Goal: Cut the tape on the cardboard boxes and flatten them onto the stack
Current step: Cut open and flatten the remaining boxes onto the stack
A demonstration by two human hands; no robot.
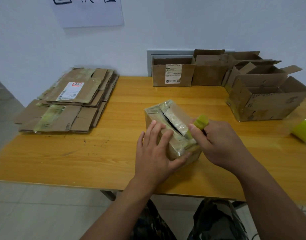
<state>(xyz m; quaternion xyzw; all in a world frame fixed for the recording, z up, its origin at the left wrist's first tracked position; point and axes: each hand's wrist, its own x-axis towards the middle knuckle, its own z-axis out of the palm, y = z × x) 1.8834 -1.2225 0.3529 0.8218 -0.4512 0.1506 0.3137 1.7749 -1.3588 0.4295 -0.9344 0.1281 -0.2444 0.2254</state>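
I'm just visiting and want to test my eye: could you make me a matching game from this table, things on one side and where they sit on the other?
Things:
1. flattened cardboard stack
2. small taped box
3. green tape roll
4. labelled open box

Places:
A. right edge of the table
B. back of the table, by the wall
C. between the two hands
D. left end of the table

Pairs: 1-D, 2-C, 3-A, 4-B
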